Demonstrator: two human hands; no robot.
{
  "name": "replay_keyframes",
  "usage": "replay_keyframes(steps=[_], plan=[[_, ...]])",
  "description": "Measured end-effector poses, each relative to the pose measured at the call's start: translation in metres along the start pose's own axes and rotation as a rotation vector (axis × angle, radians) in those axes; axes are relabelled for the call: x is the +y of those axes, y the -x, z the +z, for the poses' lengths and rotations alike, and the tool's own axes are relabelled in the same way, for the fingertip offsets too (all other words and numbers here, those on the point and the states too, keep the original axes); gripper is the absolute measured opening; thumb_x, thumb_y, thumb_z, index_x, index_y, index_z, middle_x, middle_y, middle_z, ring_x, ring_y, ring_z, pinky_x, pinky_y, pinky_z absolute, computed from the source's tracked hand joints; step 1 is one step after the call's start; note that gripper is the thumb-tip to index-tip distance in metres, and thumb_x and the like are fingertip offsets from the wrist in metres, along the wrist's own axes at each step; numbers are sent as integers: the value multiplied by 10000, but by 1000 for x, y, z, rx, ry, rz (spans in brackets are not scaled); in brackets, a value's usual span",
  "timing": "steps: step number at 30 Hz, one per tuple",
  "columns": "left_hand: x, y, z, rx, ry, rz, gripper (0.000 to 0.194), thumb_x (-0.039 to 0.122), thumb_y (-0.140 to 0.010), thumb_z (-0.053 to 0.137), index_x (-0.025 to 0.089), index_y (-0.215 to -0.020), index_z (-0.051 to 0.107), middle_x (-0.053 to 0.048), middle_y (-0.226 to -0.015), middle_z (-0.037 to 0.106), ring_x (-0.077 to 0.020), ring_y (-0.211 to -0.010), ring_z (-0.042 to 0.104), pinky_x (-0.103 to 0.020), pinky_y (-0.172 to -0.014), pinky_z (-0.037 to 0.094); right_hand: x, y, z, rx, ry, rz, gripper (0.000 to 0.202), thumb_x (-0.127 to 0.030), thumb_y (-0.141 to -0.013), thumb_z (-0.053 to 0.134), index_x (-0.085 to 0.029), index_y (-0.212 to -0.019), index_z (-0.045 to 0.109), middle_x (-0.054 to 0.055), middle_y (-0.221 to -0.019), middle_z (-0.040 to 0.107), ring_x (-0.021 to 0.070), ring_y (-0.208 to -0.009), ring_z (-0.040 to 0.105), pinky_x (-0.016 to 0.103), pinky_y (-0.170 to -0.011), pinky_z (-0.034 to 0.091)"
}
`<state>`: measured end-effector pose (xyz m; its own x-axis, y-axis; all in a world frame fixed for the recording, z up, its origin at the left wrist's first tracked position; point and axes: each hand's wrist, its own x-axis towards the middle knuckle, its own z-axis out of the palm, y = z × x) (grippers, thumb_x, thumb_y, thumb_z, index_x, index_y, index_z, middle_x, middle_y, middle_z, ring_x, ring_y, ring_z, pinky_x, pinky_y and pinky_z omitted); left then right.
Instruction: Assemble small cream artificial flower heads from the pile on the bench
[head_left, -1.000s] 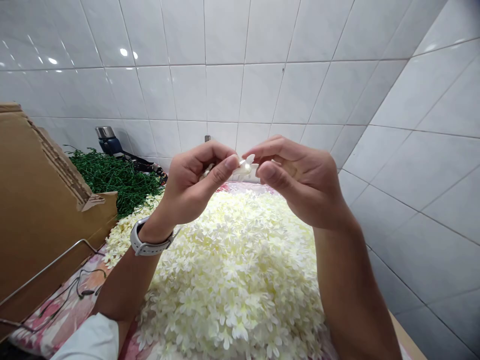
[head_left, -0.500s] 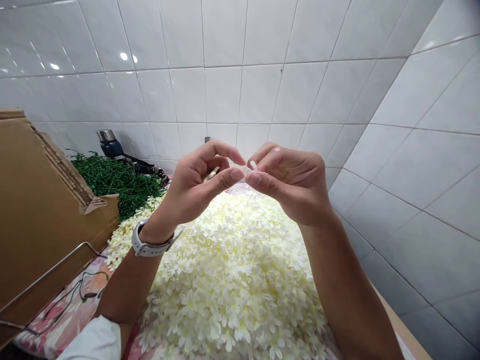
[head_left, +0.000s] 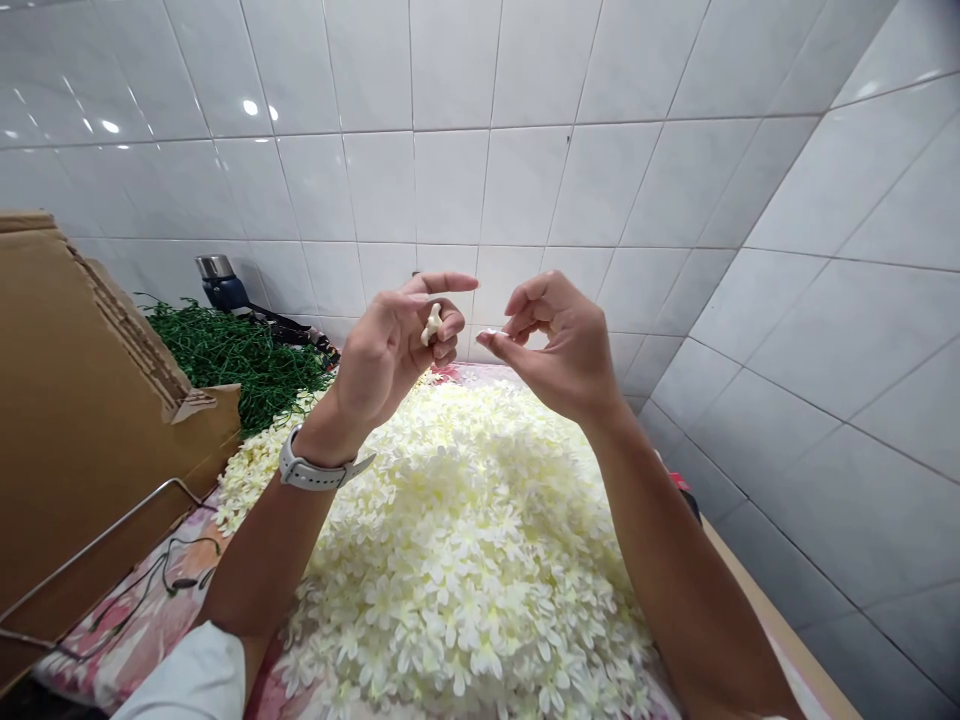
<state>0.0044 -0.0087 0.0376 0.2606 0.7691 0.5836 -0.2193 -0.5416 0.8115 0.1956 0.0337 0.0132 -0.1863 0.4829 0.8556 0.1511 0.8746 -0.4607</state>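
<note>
My left hand (head_left: 397, 345) is raised over the heap, its index finger stretched out and its other fingers curled round a small cream-coloured piece (head_left: 431, 325). To its right, my right hand (head_left: 559, 345) pinches a small white piece (head_left: 491, 333) between thumb and fingertips; its shape is too small to make out. The two hands are apart. Below them spreads a large heap of white and pale yellow artificial flowers (head_left: 465, 540).
A cardboard box (head_left: 90, 430) stands at the left, with a bent metal wire (head_left: 112, 535) before it. Green stems (head_left: 232, 360) and a dark flask (head_left: 223, 285) lie behind. A patterned cloth (head_left: 142, 625) covers the surface. Tiled walls rise at the back and right.
My hands have moved apart from where their fingertips met. My left index finger has straightened, and the cream piece in that hand shows more fully. My right hand has turned and moved slightly.
</note>
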Motion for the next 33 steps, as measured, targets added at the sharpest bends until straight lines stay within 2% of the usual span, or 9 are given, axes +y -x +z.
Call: replay_keyframes(steps=[4, 8, 12, 15, 19, 21, 25, 29, 33], plan=[[-10, -4, -5, 6, -134, 32, 349, 232, -853, 675, 223, -1197, 733, -23, -792, 609, -109, -683, 573, -232, -641, 539, 4, -2, -8, -207, 292, -36, 63, -139, -867, 735, -165, -818, 707, 17, -786, 674, 127, -682, 592, 296, -646, 467], [-17, -6, -7, 32, -297, 198, 512, 224, -803, 814, 262, -1295, 679, -15, -827, 679, -111, -732, 628, -215, -650, 555, 7, -4, -19, -288, 401, -5, 135, -123, -929, 662, -143, -902, 792, 84, -945, 703, 132, -710, 611, 307, -679, 470], [-18, -5, -3, 103, -400, 297, 537, 201, -769, 848, 236, -1272, 663, -11, -809, 711, -132, -785, 708, -216, -665, 593, 0, -6, -24, -214, 369, -50, 149, -181, -965, 638, -155, -932, 781, 67, -891, 696, 129, -690, 586, 303, -665, 455], [-19, -3, 3, 172, -483, 345, 481, 191, -764, 845, 224, -1209, 666, 6, -778, 710, -143, -812, 740, -225, -693, 617, -10, -5, -23, -165, 171, -120, 213, -323, -986, 648, -172, -883, 757, 29, -794, 687, 117, -671, 570, 281, -631, 455], [-21, 1, 11, 211, -562, 421, 514, 218, -708, 898, 220, -1161, 656, 21, -739, 693, -152, -776, 745, -245, -700, 630, -21, -4, -21, -135, -5, -240, 254, -420, -889, 773, -171, -909, 728, 13, -801, 700, 110, -693, 602, 260, -618, 483], [-22, 4, 15, 214, -584, 463, 550, 238, -695, 912, 228, -1176, 646, 25, -730, 690, -154, -751, 742, -260, -715, 638, -23, -3, -21, -139, 8, -314, 240, -380, -853, 819, -173, -922, 718, 9, -811, 693, 106, -700, 600, 257, -625, 496], [-21, 7, 19, 201, -651, 513, 590, 233, -738, 886, 239, -1261, 612, 9, -800, 736, -159, -764, 747, -281, -740, 649, -23, -3, -21, -163, 35, -400, 55, -207, -904, 750, -192, -861, 721, 6, -841, 696, 91, -695, 590, 254, -618, 498], [-18, 8, 20, 146, -664, 595, 521, 215, -730, 895, 240, -1196, 663, -16, -940, 752, -148, -831, 746, -266, -743, 651, -25, -4, -24, -162, -23, -332, 138, -102, -913, 675, -190, -807, 682, 5, -812, 665, 106, -712, 606, 278, -639, 514], [-17, 9, 23, 150, -547, 659, 406, 208, -740, 895, 269, -1096, 710, 2, -957, 741, -116, -845, 734, -249, -758, 649, -28, -3, -26, -132, -122, -266, 139, -109, -902, 675, -193, -801, 628, 19, -847, 645, 134, -775, 608, 309, -657, 510]])
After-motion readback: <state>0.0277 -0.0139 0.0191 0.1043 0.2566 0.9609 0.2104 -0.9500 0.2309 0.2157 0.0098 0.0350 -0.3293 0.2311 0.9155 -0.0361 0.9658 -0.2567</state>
